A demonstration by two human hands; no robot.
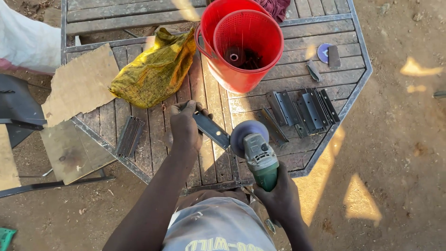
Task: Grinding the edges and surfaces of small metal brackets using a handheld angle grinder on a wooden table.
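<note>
Left hand point(184, 126) covers the near end of the flat dark metal strip point(212, 130). Contents of the red plastic bucket point(241, 46) beyond the grip are indistinct.

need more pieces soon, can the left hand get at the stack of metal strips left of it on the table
Probably yes: the metal strips lie uncovered beside the left hand, but that hand now grips a flat metal bar.

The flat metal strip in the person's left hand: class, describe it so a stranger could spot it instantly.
Find the red bucket on the slatted table. Just below it, the left hand pins a flat metal strip against the grinder disc. Unlike the stacked brackets to its right, it lies alone.
</note>
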